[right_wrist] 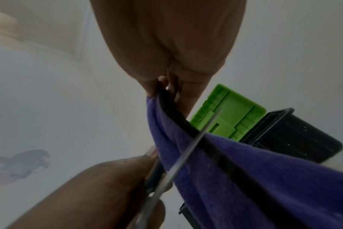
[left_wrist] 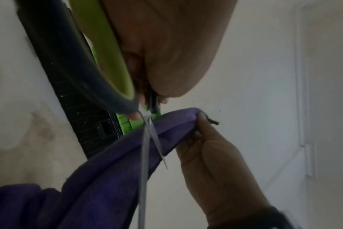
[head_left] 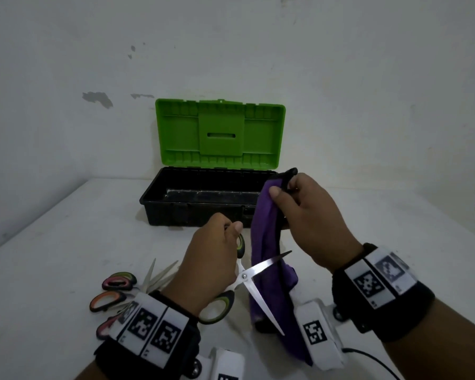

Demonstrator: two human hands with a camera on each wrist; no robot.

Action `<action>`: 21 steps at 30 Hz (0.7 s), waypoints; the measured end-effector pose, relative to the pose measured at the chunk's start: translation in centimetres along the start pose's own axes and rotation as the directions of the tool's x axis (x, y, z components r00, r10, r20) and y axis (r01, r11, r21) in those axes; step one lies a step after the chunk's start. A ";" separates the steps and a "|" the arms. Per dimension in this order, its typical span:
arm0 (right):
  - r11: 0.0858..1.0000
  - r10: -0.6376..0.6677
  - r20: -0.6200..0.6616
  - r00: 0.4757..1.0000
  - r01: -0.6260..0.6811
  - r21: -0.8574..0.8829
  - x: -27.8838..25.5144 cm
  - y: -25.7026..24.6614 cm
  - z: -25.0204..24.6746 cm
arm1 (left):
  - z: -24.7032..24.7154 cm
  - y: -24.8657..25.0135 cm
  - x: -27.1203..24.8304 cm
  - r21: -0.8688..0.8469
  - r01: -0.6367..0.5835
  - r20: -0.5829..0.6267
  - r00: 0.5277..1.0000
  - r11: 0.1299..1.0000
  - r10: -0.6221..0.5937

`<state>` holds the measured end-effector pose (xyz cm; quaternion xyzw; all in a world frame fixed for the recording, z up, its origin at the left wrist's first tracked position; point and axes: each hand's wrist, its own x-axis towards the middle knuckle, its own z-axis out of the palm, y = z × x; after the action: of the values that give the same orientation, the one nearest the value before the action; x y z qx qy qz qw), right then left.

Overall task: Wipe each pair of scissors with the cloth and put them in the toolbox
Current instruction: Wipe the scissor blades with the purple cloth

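Observation:
My left hand (head_left: 211,259) grips green-and-black handled scissors (head_left: 254,272) by one handle, their blades spread wide apart above the table. One blade points right across the purple cloth (head_left: 266,242); the other slants down in front of it. My right hand (head_left: 302,212) pinches the cloth's top corner and lets it hang. The black toolbox (head_left: 176,212) stands behind with its green lid (head_left: 220,133) raised. In the left wrist view the blades (left_wrist: 147,147) cross the cloth (left_wrist: 112,170). The right wrist view shows a blade (right_wrist: 188,151) against the cloth (right_wrist: 235,170).
Several more scissors with pink or orange handles (head_left: 115,292) lie on the white table (head_left: 66,242) at my lower left. A white wall rises just behind the toolbox. A black cable (head_left: 373,360) trails at the lower right.

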<state>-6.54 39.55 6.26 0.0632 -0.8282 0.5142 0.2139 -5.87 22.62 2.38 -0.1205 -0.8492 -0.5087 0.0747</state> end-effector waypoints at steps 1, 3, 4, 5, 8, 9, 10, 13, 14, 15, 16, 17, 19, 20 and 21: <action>0.999 -0.020 0.042 0.999 0.018 0.051 -0.5 -0.5 0.0 | -0.1 -0.1 0.1 -0.002 -0.002 -0.006 1.000 1.000 0.002; 0.984 -0.056 0.149 0.987 0.029 0.174 -1.5 -1.0 -0.2 | -0.5 -0.3 0.4 -0.007 0.002 -0.026 1.000 1.000 -0.002; 0.972 -0.074 0.208 0.975 0.024 0.234 -2.2 -1.2 -0.5 | -0.7 -0.4 0.6 -0.012 0.009 -0.038 0.999 1.000 -0.009; 0.959 -0.101 0.261 0.960 0.025 0.281 -2.7 -1.1 -0.8 | -1.0 -0.5 0.7 -0.027 0.014 -0.048 0.999 1.000 -0.015; 0.965 -0.166 0.367 0.915 0.075 0.251 -4.4 -0.8 -2.1 | -1.8 -0.5 1.0 -0.030 -0.004 -0.067 0.998 1.000 0.002; 0.975 -0.204 0.397 0.895 0.151 0.162 -4.9 -0.6 -2.5 | -1.9 -0.4 1.1 -0.013 -0.022 -0.077 0.997 1.000 0.021; 0.966 -0.248 0.430 0.868 0.252 0.048 -5.5 -0.4 -2.9 | -2.0 -0.3 1.1 -0.005 -0.041 -0.090 0.995 0.999 0.040; 0.898 -0.285 0.576 0.766 0.424 -0.120 -6.8 -0.5 -3.7 | -2.2 0.1 1.1 0.016 -0.091 -0.104 0.990 0.996 0.092; 0.895 -0.267 0.623 0.736 0.429 -0.123 -7.0 -0.6 -4.1 | -2.1 0.2 1.0 0.032 -0.112 -0.105 0.988 0.993 0.114; 0.899 -0.252 0.647 0.719 0.422 -0.118 -7.1 -0.6 -4.3 | -2.1 0.4 0.9 0.046 -0.136 -0.105 0.985 0.990 0.140; 0.909 -0.253 0.642 0.724 0.405 -0.099 -7.0 -0.7 -4.5 | -2.0 0.6 0.8 0.057 -0.158 -0.105 0.981 0.986 0.163; 0.916 -0.275 0.602 0.749 0.395 -0.072 -6.9 -0.6 -4.6 | -1.9 0.7 0.7 0.065 -0.180 -0.101 0.977 0.982 0.186; 0.893 -0.329 0.464 0.822 0.431 -0.131 -6.2 -0.2 -4.2 | -1.5 1.1 0.4 0.094 -0.228 -0.087 0.968 0.969 0.236; 0.849 -0.341 0.425 0.839 0.469 -0.245 -5.7 -0.1 -3.8 | -1.3 1.3 0.3 0.114 -0.257 -0.080 0.960 0.960 0.267; 0.782 -0.340 0.422 0.840 0.502 -0.370 -5.2 0.0 -3.3 | -1.1 1.5 0.1 0.129 -0.285 -0.072 0.953 0.950 0.296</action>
<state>-0.90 41.80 5.32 0.2817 -0.9144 0.2195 0.1907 -5.57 22.37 4.23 -0.2165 -0.8464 -0.4462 0.1940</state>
